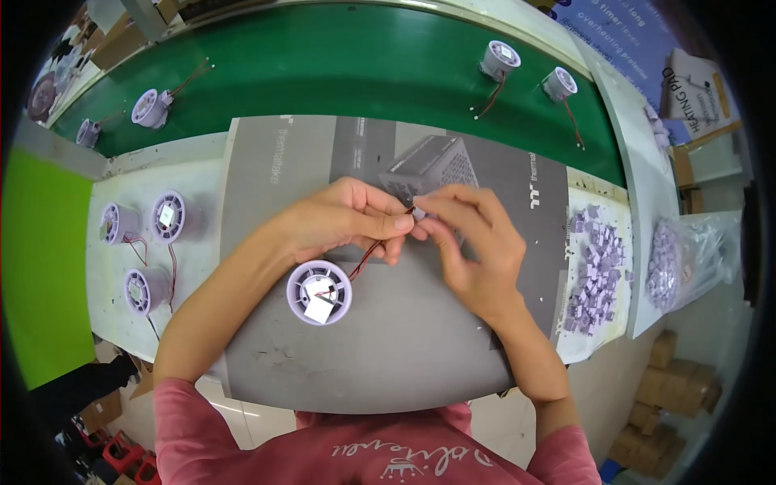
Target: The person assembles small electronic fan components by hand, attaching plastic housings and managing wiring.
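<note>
"Grip check: what do you have from your end?"

"On my remote feed, the left hand [346, 220] pinches the red-and-black wires [364, 259] between thumb and fingers. The right hand [487, 246] meets it, thumb and forefinger closed on a small lilac piece [419, 212]; whether the wires are inside it, I cannot tell."

"And the unit?"

"I see the round lilac unit [321, 293] on the grey board [356, 364], just beside the left wrist, its wires running up to the hands. Three similar units [168, 217] sit to the left; a heap of lilac blocks [596, 275] lies to the right."
</note>
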The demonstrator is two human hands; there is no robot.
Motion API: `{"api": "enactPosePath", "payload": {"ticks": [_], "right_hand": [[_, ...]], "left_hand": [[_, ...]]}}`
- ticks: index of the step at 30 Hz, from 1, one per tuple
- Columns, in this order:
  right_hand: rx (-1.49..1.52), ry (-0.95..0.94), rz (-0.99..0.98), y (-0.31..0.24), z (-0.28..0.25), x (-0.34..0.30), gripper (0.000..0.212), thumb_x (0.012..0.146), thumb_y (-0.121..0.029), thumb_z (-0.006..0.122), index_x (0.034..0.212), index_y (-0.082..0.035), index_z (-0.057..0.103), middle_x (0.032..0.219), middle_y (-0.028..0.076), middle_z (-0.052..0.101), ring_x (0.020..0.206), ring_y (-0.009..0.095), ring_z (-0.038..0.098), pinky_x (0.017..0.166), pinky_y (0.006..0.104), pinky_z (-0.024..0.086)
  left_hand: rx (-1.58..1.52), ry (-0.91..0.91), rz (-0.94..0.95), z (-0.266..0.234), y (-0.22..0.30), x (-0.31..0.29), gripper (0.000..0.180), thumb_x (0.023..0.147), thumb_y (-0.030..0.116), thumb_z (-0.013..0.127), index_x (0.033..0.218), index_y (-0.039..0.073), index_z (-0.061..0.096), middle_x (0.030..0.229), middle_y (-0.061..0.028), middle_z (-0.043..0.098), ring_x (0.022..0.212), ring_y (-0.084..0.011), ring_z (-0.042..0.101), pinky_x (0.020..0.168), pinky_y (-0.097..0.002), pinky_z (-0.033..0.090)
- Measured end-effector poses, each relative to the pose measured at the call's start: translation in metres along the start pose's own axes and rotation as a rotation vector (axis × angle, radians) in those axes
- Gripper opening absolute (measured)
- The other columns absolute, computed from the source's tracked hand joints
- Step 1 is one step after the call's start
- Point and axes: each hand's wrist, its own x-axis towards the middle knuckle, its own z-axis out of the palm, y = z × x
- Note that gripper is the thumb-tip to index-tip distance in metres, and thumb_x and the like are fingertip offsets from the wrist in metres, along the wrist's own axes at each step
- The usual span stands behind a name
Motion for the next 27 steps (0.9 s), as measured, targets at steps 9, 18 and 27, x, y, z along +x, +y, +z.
{"api": "enactPosePath", "payload": {"ticks": [9,18,27], "right_hand": [[0.556,-0.13,0.363,0.007,-0.012,-0.003,0.037,0.084,0.01,0.07,0.12,0.005,0.064,0.111,0.012,0.064,0.102,0.018,0.064,0.089,0.0299,0.056],[1.246,-0.144,0.698,0.02,-0.026,0.0,0.039,0.103,-0.019,0.054,0.136,0.002,0.053,0.119,0.016,0.065,0.091,0.015,0.064,0.083,0.0261,0.052],[1.3,-0.2,0.814,0.013,-0.022,0.001,0.039,0.099,-0.01,0.06,0.134,0.004,0.052,0.117,0.016,0.065,0.092,0.017,0.065,0.085,0.0269,0.052]], "left_hand": [[0.207,-0.016,0.046,0.012,0.004,-0.002,0.033,0.1,0.03,0.061,0.108,0.0,0.071,0.073,-0.0017,0.065,0.072,-0.0093,0.06,0.068,-0.0248,0.046],[0.404,0.023,0.168,0.02,0.011,-0.009,0.028,0.101,0.023,0.058,0.106,-0.003,0.07,0.074,-0.0027,0.064,0.074,-0.0092,0.059,0.072,-0.0243,0.044],[0.387,0.212,0.125,0.037,0.015,-0.016,0.019,0.098,0.02,0.064,0.098,0.002,0.068,0.082,-0.0003,0.066,0.069,-0.0066,0.057,0.064,-0.0218,0.043]]}}
